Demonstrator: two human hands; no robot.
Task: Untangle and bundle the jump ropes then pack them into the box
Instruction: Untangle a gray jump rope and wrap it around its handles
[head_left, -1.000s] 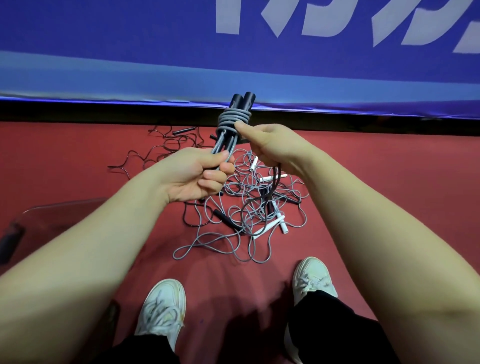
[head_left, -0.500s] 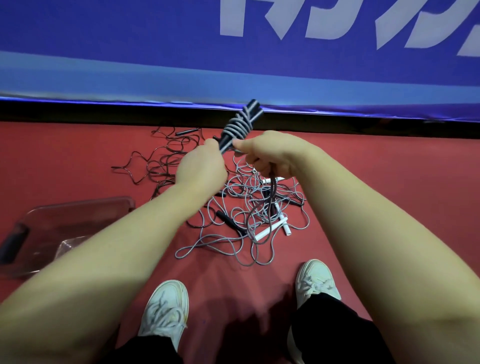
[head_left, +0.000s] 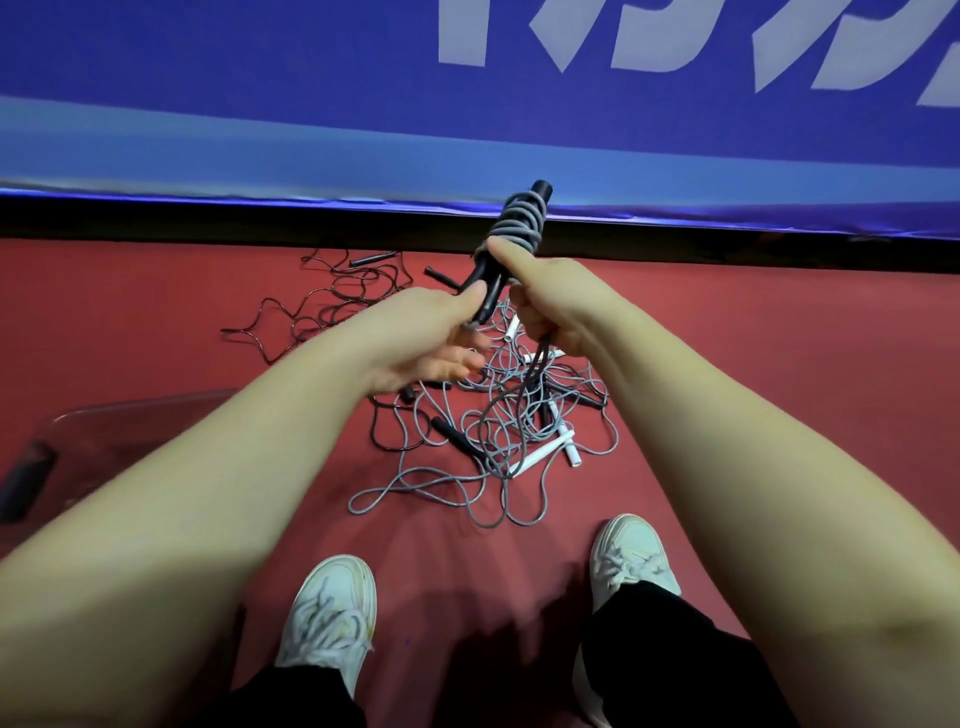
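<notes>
Both hands are up off the floor, working one rope. The left hand (head_left: 431, 338) pinches the bottom ends of the two black handles (head_left: 485, 291) between thumb and forefinger, its other fingers hanging loose below. That's the anchor, holding the pair together so the wrap has something stiff to ride on. Just above that grip sits the bundle (head_left: 519, 223), grey cord coiled tight round the handles, tilted up and away. The right hand (head_left: 550, 306) meets it from the other side, thumb laid against the lowest coils, I'd say to stop them springing open. Its fingers are clenched round the loose tail (head_left: 530, 379) that drops from that fist to the floor. Down there, right beneath both grips, lies the tangle (head_left: 493, 431) of grey and black ropes with white handles, not yet sorted. The clear box (head_left: 130, 410) waits beyond the left forearm, well apart from the bundle; what's in it I can't tell. My read: plenty of tail left to wind.
</notes>
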